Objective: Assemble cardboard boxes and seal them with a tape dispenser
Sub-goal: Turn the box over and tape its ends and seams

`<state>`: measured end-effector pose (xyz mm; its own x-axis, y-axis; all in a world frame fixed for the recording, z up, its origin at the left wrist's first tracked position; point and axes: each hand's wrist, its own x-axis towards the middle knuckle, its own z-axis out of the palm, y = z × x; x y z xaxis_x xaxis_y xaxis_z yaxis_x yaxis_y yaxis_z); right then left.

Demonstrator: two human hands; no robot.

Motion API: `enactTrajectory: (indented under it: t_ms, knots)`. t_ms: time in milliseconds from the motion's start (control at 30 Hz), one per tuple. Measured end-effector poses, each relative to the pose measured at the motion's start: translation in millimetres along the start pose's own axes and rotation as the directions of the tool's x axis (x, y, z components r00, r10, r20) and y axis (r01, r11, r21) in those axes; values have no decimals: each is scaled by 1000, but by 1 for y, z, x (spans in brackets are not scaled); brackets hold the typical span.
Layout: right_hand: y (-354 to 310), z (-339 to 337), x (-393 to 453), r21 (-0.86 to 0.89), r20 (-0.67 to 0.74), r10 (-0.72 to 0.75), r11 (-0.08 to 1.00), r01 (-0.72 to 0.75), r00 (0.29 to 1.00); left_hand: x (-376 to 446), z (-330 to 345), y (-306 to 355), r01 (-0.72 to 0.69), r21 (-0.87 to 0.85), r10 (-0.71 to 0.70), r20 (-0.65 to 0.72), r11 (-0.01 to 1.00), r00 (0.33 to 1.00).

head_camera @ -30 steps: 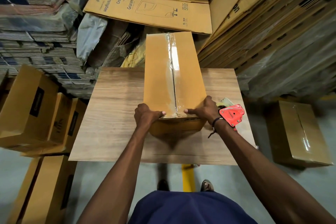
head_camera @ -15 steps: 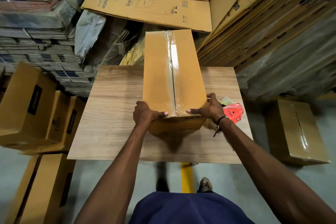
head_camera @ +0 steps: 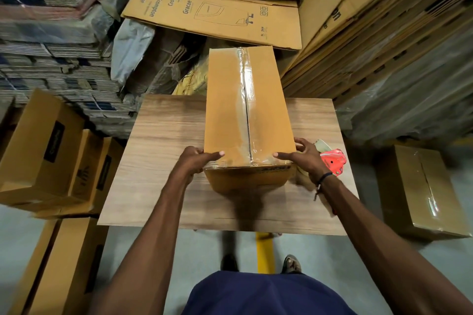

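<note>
Tan box (head_camera: 225, 110), red dispenser (head_camera: 332, 161) (wood-grain table (head_camera: 158, 151)).

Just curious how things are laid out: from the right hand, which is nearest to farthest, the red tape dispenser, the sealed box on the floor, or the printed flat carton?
1. Red tape dispenser, just beside the right hand.
2. Sealed box on the floor, right of the table.
3. Printed flat carton, far behind.

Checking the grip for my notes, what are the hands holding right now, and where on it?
Both hands grip the taped cardboard box at its near end: left hand on the left corner, right hand on the right corner.
</note>
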<state>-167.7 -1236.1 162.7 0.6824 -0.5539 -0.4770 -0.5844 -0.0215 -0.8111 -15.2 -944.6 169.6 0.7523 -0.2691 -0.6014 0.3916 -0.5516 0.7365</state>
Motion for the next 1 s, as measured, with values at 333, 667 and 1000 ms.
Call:
enactTrajectory:
  t_ms: [333, 667, 1000]
  knots:
    - [4, 14, -2, -247, -112, -79, 968, 49, 991, -10, 31, 11, 40, 427, 55, -206, 903, 977]
    - [15, -14, 5, -60, 92, -102, 992, 108, 991, 9, -8, -8, -42, 245, 41, 10, 969, 999]
    - [-5, 30, -4, -326, -110, -1, 945, -35, 994, -11, 35, 16, 84, 426, 22, -238, 901, 971]
